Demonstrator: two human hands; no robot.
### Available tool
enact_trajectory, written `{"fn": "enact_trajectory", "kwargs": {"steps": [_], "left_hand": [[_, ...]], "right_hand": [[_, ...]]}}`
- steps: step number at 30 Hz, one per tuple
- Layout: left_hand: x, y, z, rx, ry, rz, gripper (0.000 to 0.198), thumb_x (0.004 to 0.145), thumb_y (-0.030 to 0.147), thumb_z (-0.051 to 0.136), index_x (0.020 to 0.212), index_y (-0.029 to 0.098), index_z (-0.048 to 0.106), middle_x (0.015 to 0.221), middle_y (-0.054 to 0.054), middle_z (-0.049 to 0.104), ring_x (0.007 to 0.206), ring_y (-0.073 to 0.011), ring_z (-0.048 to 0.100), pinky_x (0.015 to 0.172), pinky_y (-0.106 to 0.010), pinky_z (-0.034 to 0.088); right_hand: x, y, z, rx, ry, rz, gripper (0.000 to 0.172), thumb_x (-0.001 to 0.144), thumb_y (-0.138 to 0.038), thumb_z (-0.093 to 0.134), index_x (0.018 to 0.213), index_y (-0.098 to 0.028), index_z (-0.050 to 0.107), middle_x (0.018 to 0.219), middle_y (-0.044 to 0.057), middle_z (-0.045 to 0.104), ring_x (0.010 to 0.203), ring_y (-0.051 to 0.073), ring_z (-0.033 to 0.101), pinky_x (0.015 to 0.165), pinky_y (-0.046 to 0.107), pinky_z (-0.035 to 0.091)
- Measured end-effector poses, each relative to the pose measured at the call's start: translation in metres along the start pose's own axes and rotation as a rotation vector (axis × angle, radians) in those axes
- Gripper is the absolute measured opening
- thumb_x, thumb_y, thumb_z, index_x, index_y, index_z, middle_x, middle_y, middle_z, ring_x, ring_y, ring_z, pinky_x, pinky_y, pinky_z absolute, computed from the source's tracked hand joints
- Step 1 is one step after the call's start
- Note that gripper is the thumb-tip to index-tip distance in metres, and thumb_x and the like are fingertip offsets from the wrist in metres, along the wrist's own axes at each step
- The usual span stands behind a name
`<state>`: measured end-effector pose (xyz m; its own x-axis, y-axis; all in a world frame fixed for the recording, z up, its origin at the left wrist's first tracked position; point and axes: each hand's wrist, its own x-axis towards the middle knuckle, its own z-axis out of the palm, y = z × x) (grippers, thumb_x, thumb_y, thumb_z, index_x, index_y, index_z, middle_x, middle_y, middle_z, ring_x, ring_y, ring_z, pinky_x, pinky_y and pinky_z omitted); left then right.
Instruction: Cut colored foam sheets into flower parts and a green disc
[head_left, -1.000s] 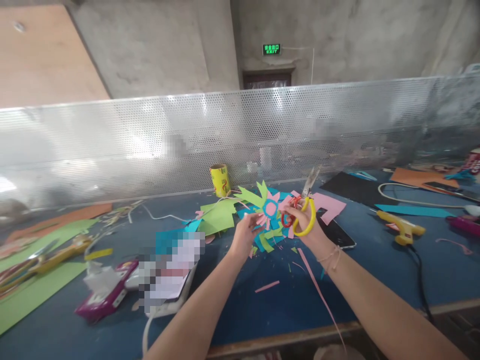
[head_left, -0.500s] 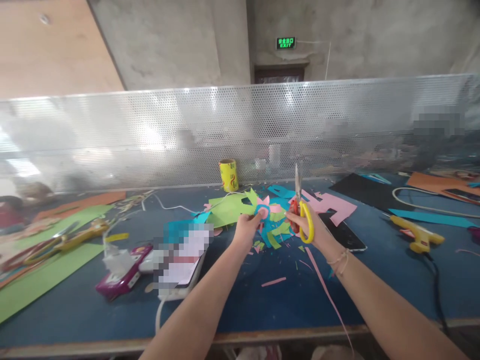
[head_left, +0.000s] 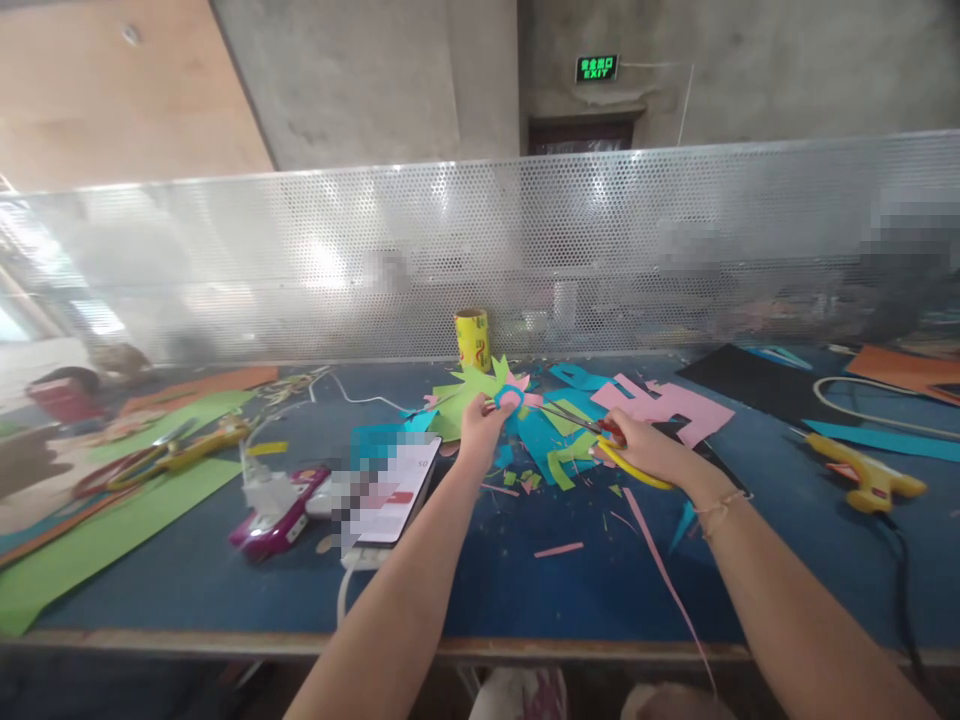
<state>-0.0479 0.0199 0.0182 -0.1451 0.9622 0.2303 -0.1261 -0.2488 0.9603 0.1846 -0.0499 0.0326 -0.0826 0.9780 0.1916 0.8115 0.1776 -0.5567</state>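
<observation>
My left hand (head_left: 481, 428) is closed on a small paper flower, pinching it at the edge. The paper flower (head_left: 511, 396) has pink pointed petals around a blue piece with a pink middle. In my right hand (head_left: 646, 447) are scissors (head_left: 631, 468) with yellow and red handles. Their blades point left, with the tips close to the flower's right side; whether they touch it I cannot tell. Beneath and behind both hands lie green paper (head_left: 454, 400), blue paper (head_left: 541, 440) and a cut pink sheet (head_left: 667, 402).
A yellow tape roll (head_left: 472, 338) stands by the perforated metal screen (head_left: 315, 260). To the left are a phone (head_left: 401, 500), a purple power strip (head_left: 277, 520) and more scissors (head_left: 161, 455). A yellow glue gun (head_left: 862, 470) with a black cord lies right. A thin pink strip (head_left: 664, 575) hangs over the table edge.
The scissors have swung from pointing upward to pointing left, toward the flower. My left hand still holds the flower. The whole view has shifted slightly.
</observation>
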Motion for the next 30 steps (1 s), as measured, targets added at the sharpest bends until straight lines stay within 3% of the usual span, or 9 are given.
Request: {"fn": "enact_trajectory", "kwargs": {"steps": [7,12,16,28,30], "left_hand": [[0.0,-0.002,0.001,-0.06,0.005,-0.006,0.047,0.049,0.035,0.073,0.059,0.019,0.03,0.048,0.01,0.035,0.04,-0.0018,0.032,0.038,-0.015,0.023],[0.001,-0.002,0.001,-0.034,-0.054,-0.005,0.041,0.048,0.037,0.075,0.071,0.017,0.048,0.059,0.005,0.05,0.049,-0.006,0.046,0.043,-0.017,0.033],[-0.001,-0.001,0.003,0.027,-0.051,0.03,0.041,0.047,0.034,0.076,0.075,0.017,0.051,0.06,0.004,0.052,0.058,-0.0091,0.052,0.051,-0.019,0.04],[-0.007,0.008,0.003,0.136,-0.051,0.113,0.034,0.049,0.029,0.075,0.073,0.018,0.054,0.06,0.003,0.053,0.065,-0.0124,0.055,0.061,-0.022,0.044],[-0.008,0.009,0.004,0.152,-0.07,0.129,0.031,0.05,0.029,0.074,0.071,0.018,0.054,0.061,0.002,0.054,0.065,-0.0123,0.056,0.062,-0.022,0.044]], "right_hand": [[0.002,0.006,-0.001,0.011,-0.072,0.037,0.033,0.069,-0.051,0.057,0.082,-0.021,0.048,0.066,0.003,0.062,0.064,0.021,0.058,0.057,0.029,0.037],[0.005,0.013,0.008,0.041,-0.176,0.028,0.031,0.072,-0.053,0.054,0.08,-0.023,0.049,0.068,0.001,0.063,0.064,0.021,0.058,0.056,0.03,0.038],[0.006,0.014,0.015,0.087,-0.151,-0.008,0.029,0.072,-0.053,0.054,0.072,-0.024,0.05,0.062,-0.001,0.06,0.06,0.02,0.056,0.054,0.03,0.037],[0.008,0.019,0.025,0.256,-0.12,-0.044,0.026,0.068,-0.047,0.063,0.063,-0.023,0.053,0.042,-0.005,0.042,0.041,0.012,0.043,0.04,0.026,0.029],[0.009,0.02,0.027,0.3,-0.05,-0.046,0.027,0.067,-0.046,0.065,0.06,-0.023,0.053,0.041,-0.004,0.041,0.04,0.012,0.043,0.039,0.027,0.03]]}}
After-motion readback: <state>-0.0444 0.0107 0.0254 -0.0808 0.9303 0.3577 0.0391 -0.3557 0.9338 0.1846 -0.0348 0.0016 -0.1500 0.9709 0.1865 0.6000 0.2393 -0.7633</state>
